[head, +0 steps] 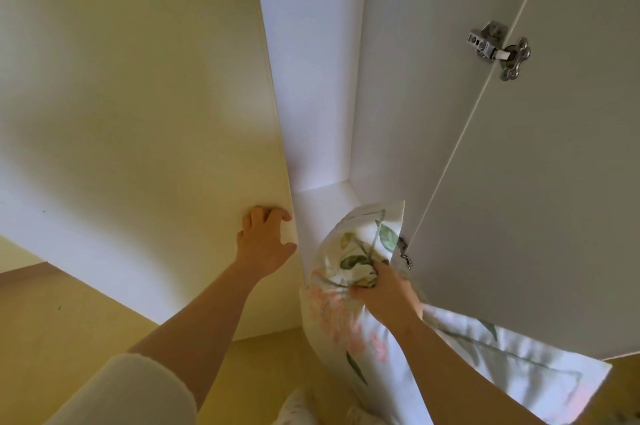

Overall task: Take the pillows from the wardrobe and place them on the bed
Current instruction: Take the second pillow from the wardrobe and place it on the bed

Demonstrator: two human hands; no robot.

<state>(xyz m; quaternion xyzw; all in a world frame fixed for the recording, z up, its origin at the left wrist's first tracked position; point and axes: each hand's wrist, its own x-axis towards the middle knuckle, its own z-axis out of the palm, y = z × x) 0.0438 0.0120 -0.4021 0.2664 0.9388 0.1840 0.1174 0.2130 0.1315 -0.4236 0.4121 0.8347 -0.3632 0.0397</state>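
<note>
Pillow (349, 303) in a flowered cover hangs at the mouth of the wardrobe (322, 85), bunched in the person's right hand (381, 289), which is clenched into the fabric near the upper end. Its top corner pokes up against the front edge of the shelf (325, 196), and the rest of it drops past the lower edge of the right door (519, 217), out over the floor (69, 320).

The left hand (265, 241) grasps nothing; it rests spread on the left door (138, 95) close to that door's free edge, fingers curled lightly, as if holding the door steady. A metal hinge (498, 49) shows high up where the right door meets the cabinet side.

From where things lie, this pillow looks nearly clear of the wardrobe but is not yet on its way anywhere. What shows of the shelf behind it looks bare; most of the inside is out of sight, so I cannot tell whether other pillows wait there. No bed is in view, so carrying over and laying down are all left to do.
</note>
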